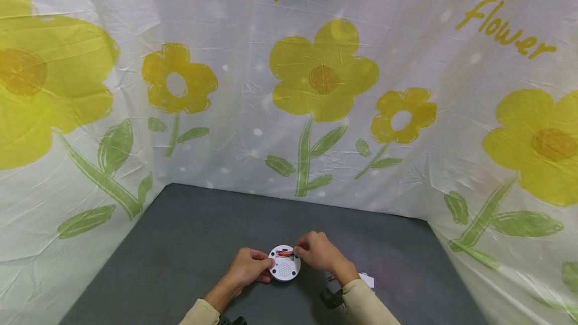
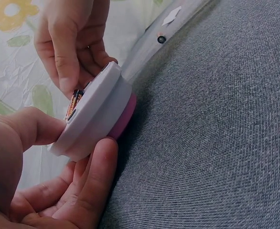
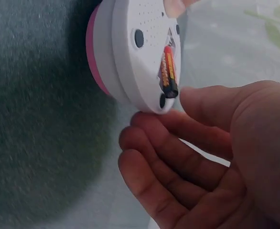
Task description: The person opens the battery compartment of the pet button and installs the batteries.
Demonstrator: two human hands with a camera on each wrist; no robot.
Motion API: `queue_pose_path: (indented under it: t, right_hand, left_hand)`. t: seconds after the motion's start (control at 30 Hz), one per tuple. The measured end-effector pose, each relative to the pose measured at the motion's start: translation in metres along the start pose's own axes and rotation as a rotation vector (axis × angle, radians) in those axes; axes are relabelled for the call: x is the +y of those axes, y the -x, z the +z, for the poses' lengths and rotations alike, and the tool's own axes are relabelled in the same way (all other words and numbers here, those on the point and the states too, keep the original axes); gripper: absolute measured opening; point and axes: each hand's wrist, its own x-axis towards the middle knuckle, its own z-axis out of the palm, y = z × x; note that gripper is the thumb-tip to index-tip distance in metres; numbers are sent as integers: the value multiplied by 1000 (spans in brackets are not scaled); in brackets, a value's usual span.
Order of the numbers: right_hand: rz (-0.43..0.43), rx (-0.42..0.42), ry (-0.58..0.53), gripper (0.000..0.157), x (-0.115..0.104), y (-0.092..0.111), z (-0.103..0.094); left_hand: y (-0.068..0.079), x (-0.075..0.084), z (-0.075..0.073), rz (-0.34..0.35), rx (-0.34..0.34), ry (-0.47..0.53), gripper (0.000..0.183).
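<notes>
Head view puts a round white device [image 1: 285, 271] at the tabletop [image 1: 217, 224], its footed face and open battery slot [image 1: 284, 259] turned up. From where I'm standing, the left hand [image 1: 247, 267] holds the device's left edge, thumb on the face, fingers beneath. At its opposite edge is the right hand [image 1: 318, 251], thumb just beside the dark end of a battery [image 3: 168, 74], fingers loosely bent near the rim; whether it pinches anything, I can't tell. That battery sits tilted, one end proud of the slot, so a badly angled push might flick it out. Should the left hold slacken, the device could twist. Right of the device lie a white piece [image 1: 368, 280] and, seemingly, a loose battery [image 2: 162, 39]; the right sleeve [image 1: 367, 301] might knock either.
</notes>
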Motion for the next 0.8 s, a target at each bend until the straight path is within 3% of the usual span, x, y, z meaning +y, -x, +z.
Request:
queue_pose_path:
  t: [0.47,0.57,0.63,0.8]
  right_hand:
    - [64,92,-63,13,-4,-1,15]
    - [40,115,-74,14,3,-2,20]
    - [-22,141,-51,17,27,-7,32]
    - [-21,132,-61,16,30,-7,32]
  left_hand:
    - [2,2,-1,19,1,-17,22]
    - [2,2,0,20,5,-13,22]
    - [3,2,-1,18,2,-16,22]
    - [3,1,-1,22,-5,-16,23]
